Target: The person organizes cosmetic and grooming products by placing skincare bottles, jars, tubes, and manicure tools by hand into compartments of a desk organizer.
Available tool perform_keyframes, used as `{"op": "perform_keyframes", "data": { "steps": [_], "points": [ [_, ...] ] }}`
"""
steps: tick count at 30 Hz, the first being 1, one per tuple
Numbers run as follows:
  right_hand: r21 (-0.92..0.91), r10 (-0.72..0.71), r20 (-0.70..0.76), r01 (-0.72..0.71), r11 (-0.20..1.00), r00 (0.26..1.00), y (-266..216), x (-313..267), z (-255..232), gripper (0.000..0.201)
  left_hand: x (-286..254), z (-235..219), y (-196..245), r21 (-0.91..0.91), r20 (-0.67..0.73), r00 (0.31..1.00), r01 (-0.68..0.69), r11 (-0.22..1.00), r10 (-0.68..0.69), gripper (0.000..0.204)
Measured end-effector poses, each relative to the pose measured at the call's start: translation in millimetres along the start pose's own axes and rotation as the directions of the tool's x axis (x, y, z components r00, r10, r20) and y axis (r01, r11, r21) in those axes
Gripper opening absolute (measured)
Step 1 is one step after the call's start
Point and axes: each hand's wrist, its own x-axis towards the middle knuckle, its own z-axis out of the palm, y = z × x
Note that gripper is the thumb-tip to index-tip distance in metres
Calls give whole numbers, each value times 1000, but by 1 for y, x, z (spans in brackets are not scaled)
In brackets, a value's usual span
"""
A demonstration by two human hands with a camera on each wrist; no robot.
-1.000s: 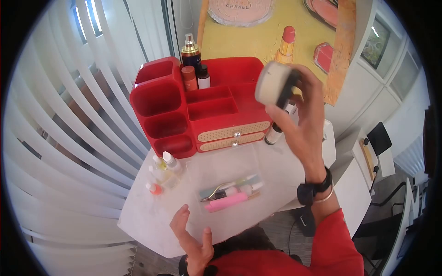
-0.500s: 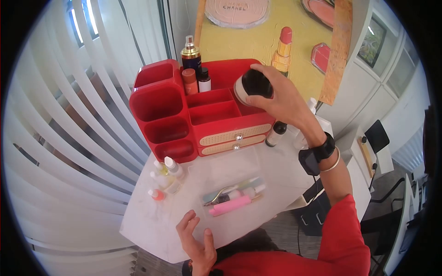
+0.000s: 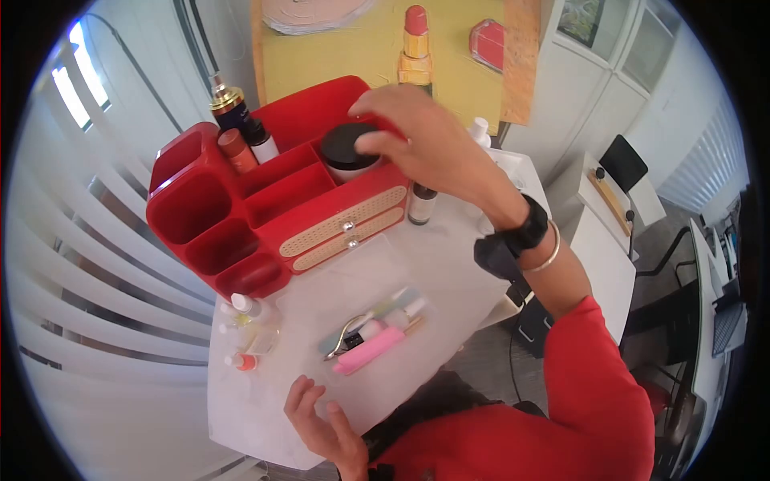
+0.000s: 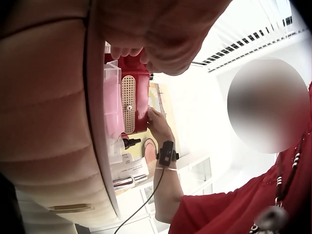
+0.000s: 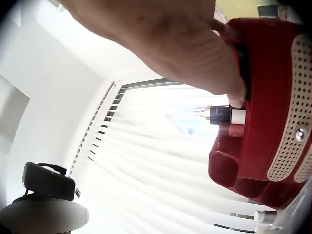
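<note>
In the head view a jar with a black lid (image 3: 341,147) sits upright in the back right compartment of the red organizer (image 3: 385,178). The right hand (image 3: 429,136) is over it, thumb at the lid and fingers spread loosely above, not wrapped round the jar. The right wrist view shows this hand (image 5: 180,44) against the organizer's top, with a fingertip beside the dark lid. The left hand (image 3: 325,429) holds nothing, fingers loosely bent, near the table's front edge; it also fills the top of the left wrist view (image 4: 156,34).
A gold-necked spray bottle (image 3: 228,104), an orange-capped bottle (image 3: 238,151) and a black-capped one (image 3: 261,142) stand in the organizer. Small bottles (image 3: 253,309) are at the table's left. A clear tray holds a pink item (image 3: 369,350) and tools. A dark bottle (image 3: 422,204) stands right.
The right hand has brought the jar down into the organizer, and its fingers have loosened from the lid. The head view has shifted, so the organizer appears farther left. The left hand stays low.
</note>
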Motion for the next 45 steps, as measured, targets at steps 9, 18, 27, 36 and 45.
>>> {"op": "perform_keyframes", "data": {
  "steps": [9,18,27,36,45],
  "points": [
    [55,387,-129,-383,922,913,31,-104,-25,38,0,1,-1,9,23,1000,15,1000,-15,27],
    [-58,294,112,-289,956,949,74,-115,27,59,-2,4,-2,21,-5,1000,18,1000,-18,27],
    [-40,386,280,-392,919,879,90,-110,47,60,-2,5,-2,2,-17,999,37,999,-37,25],
    [-146,402,88,-388,910,911,64,-112,30,58,-1,3,-2,7,-7,1000,11,1000,-11,23],
    [-90,404,-178,-424,901,897,-25,-109,-45,52,1,2,2,60,12,1000,-9,998,8,23]
  ]
}}
